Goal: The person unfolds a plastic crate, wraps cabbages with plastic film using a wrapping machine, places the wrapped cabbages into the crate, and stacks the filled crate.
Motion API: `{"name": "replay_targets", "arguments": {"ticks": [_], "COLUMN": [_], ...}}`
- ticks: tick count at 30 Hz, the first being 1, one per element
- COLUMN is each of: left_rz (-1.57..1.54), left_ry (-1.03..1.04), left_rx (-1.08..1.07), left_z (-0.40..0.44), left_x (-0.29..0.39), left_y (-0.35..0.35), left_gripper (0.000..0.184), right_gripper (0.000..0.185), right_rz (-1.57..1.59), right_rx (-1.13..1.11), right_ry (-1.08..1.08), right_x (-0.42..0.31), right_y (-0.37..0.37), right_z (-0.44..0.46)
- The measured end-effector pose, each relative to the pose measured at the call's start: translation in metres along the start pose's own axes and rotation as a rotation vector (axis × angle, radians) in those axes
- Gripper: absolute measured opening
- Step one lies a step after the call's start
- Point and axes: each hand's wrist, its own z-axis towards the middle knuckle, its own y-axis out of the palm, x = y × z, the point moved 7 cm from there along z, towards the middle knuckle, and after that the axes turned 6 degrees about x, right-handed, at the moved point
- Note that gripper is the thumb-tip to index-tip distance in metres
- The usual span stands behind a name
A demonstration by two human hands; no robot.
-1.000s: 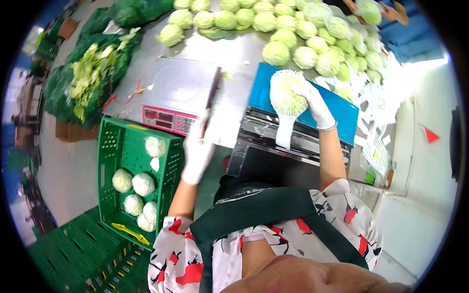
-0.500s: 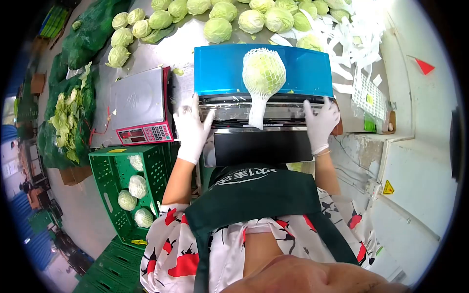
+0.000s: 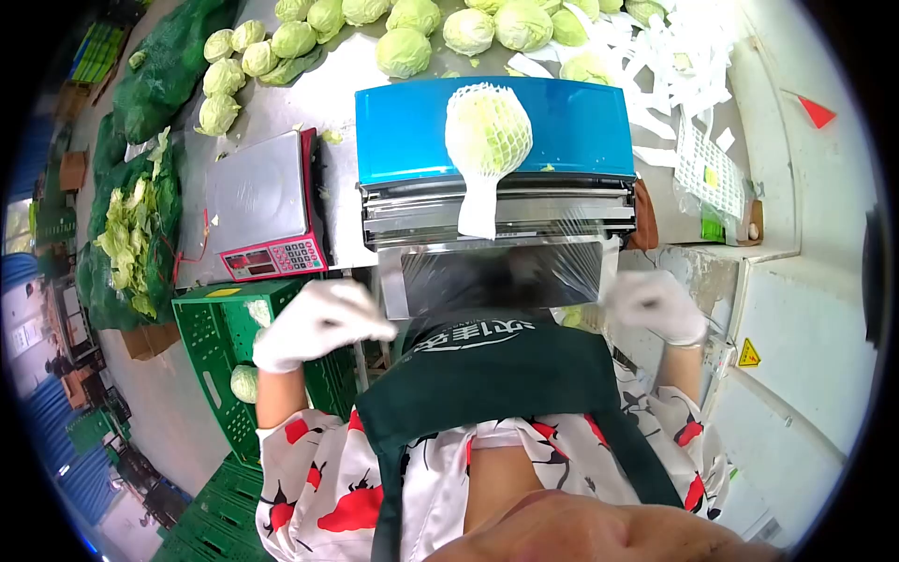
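Clear plastic film (image 3: 564, 267) stretches toward me from the wrapping machine (image 3: 403, 214), over its dark plate (image 3: 487, 288). My left hand (image 3: 323, 323), in a white glove, pinches at the film's left side. At the film's right side, my right hand (image 3: 651, 304), gloved too, has its fingers closed on it, slightly blurred. A cabbage (image 3: 489, 131) in a white foam net lies on the blue top (image 3: 571, 126) of the machine, the net's tail (image 3: 478, 211) hanging toward me.
Left of the machine stands a scale (image 3: 267, 206). Loose cabbages (image 3: 403, 51) lie behind it, and white foam nets (image 3: 679, 75) are heaped at the back right. A green crate (image 3: 211, 365) holding wrapped cabbages is below left.
Both hands have left the machine's front edge and come back toward my body and apart, closing on the film. Film now spans the dark plate. The netted cabbage stays on the blue top.
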Motion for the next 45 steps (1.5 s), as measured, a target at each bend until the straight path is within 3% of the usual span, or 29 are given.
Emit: {"name": "replay_targets", "arguments": {"ticks": [1,2,3,5,7,9,10,11,12,15,16,19,21,23,25,26,28,31,33,34,36,37,39,40,41,42,43,44,45], "left_rz": [-0.049,-0.153,-0.256,-0.024,0.353,0.656,0.686,0.715,0.493,0.321,0.103,-0.358,-0.499,-0.473,-0.502,-0.511,-0.737,-0.92,-1.074,-1.131,-0.466,-0.44,0.586,0.769,0.568,0.325,0.076,-0.059,-0.202], "left_ry": [0.129,0.129,0.13,0.312,0.18,0.306,0.285,0.261,0.145,0.029,0.072,-0.314,-0.43,-0.53,-0.715,-0.804,-0.955,-0.896,-0.909,-0.842,-0.705,-0.578,-0.074,0.051,0.001,-0.238,-0.472,-0.526,-0.512], "left_rx": [-0.048,0.059,0.168,0.643,0.377,0.237,0.138,0.04,0.035,0.063,0.078,0.078,0.051,-0.14,-0.202,-0.237,-0.198,-0.147,-0.045,-0.055,0.059,0.245,0.359,0.419,0.53,0.581,0.624,0.636,0.718], "left_z": [-0.001,0.01,0.025,0.094,0.162,0.208,0.22,0.229,0.232,0.235,0.229,0.187,0.147,0.101,0.064,0.051,0.049,0.037,0.014,0.007,-0.015,-0.034,-0.039,-0.036,-0.037,-0.042,-0.05,-0.055,-0.059], "left_x": [0.019,0.026,0.028,0.031,-0.02,-0.07,-0.089,-0.091,-0.094,-0.111,-0.113,-0.123,-0.123,-0.128,-0.151,-0.159,-0.172,-0.187,-0.187,-0.179,-0.166,-0.197,-0.153,-0.129,-0.127,-0.135,-0.145,-0.156,-0.177], "left_y": [-0.009,-0.023,-0.039,-0.063,-0.072,-0.057,-0.043,-0.029,-0.028,-0.041,-0.037,0.005,0.048,0.096,0.131,0.143,0.151,0.159,0.159,0.157,0.135,0.142,0.12,0.113,0.106,0.104,0.107,0.111,0.116], "left_gripper": [0.017,0.036,0.057,0.106,0.132,0.139,0.139,0.139,0.135,0.13,0.115,0.092,0.08,0.073,0.074,0.076,0.074,0.068,0.067,0.066,0.053,0.043,0.044,0.042,0.035,0.031,0.029,0.028,0.023], "right_gripper": [0.013,0.013,0.019,0.06,0.095,0.135,0.138,0.126,0.12,0.107,0.103,0.077,0.07,0.069,0.069,0.068,0.065,0.062,0.048,0.042,0.03,0.025,0.017,0.014,0.016,0.017,0.017,0.017,0.02], "right_rz": [0.108,0.216,0.248,0.342,-0.351,-0.797,-0.79,-0.526,-0.405,-0.269,-0.263,-0.021,0.164,0.366,0.512,0.549,0.751,0.899,0.847,0.643,0.227,0.169,0.053,0.279,0.193,0.104,0.296,0.481,0.244], "right_rx": [-0.065,-0.13,0.103,0.574,0.336,0.127,0.031,-0.001,0.022,0.11,0.144,0.113,0.061,-0.055,-0.044,-0.021,-0.091,-0.104,-0.137,-0.024,0.189,0.293,0.494,0.598,0.592,0.581,0.581,0.597,0.567], "right_ry": [-0.212,-0.425,-0.351,-0.188,-0.294,-0.438,-0.395,-0.304,-0.256,-0.161,-0.135,0.167,0.361,0.605,0.577,0.768,0.907,0.987,0.92,0.779,0.479,0.495,0.527,0.573,0.532,0.486,0.601,0.722,0.634], "right_x": [-0.026,-0.044,-0.038,-0.022,-0.011,0.05,0.068,0.072,0.07,0.074,0.08,0.078,0.084,0.083,0.111,0.126,0.155,0.175,0.174,0.181,0.192,0.201,0.213,0.208,0.211,0.219,0.231,0.242,0.255], "right_y": [-0.01,-0.019,-0.037,-0.07,-0.059,-0.027,-0.013,-0.004,-0.007,-0.01,-0.008,0.017,0.041,0.072,0.115,0.123,0.132,0.148,0.135,0.123,0.108,0.104,0.095,0.096,0.093,0.085,0.087,0.089,0.093], "right_z": [0.006,0.006,0.034,0.079,0.148,0.195,0.208,0.22,0.225,0.221,0.216,0.167,0.114,0.057,0.02,0.013,0.01,0.001,-0.016,-0.024,-0.044,-0.056,-0.078,-0.079,-0.083,-0.088,-0.093,-0.099,-0.101]}}
